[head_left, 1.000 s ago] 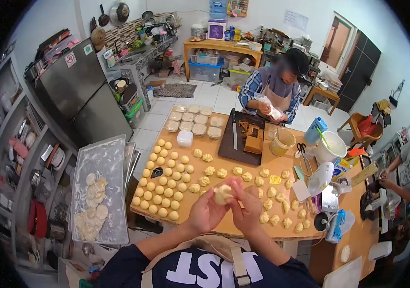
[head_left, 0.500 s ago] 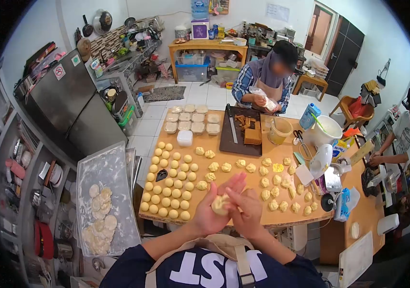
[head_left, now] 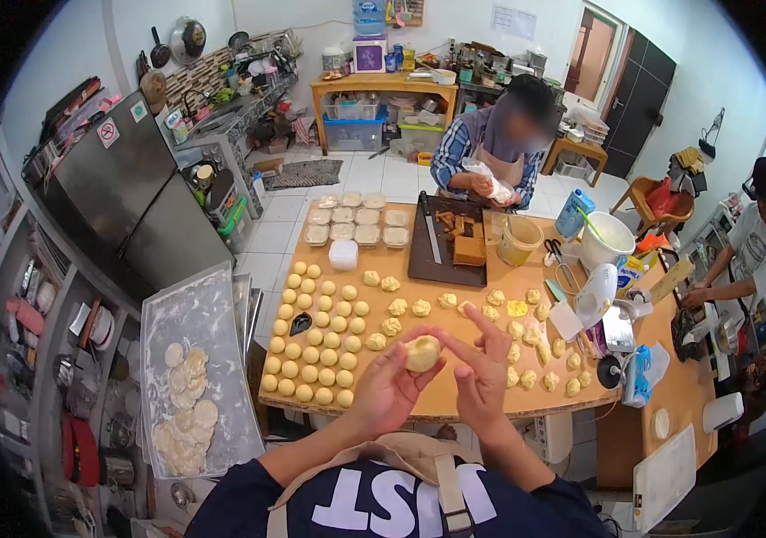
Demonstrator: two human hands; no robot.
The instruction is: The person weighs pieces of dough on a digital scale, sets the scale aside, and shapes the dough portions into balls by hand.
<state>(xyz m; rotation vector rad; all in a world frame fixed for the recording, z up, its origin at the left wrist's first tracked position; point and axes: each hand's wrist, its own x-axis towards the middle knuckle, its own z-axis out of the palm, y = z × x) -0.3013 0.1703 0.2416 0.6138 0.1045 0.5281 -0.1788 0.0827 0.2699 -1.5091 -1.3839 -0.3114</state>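
Observation:
My left hand (head_left: 385, 391) holds a ball of pale dough (head_left: 422, 353) above the front of the wooden table (head_left: 437, 381). The dough's top surface looks smooth, with a slight hollow or fold. Beside it, my right hand (head_left: 480, 377) is raised with its fingers apart; whether a fingertip touches the dough I cannot tell. Left of my hands, smooth round dough balls (head_left: 309, 355) stand in rows around a small dark piece (head_left: 300, 323). Rough, uneven dough lumps (head_left: 421, 308) lie in the middle, and more rough lumps (head_left: 551, 381) sit to the right.
A floury tray (head_left: 221, 359) with flat dough pieces stands at the left. Farther back are lidded tubs (head_left: 343, 255), a dark board (head_left: 423, 260) with a knife and brown cake, a white bucket (head_left: 607, 238) and a mixer (head_left: 596, 296). One person opposite holds a piping bag (head_left: 488, 182); another works at right.
My right hand has come off the dough and its fingers have spread. The dough now sits higher in my left hand's fingers, with more of it showing.

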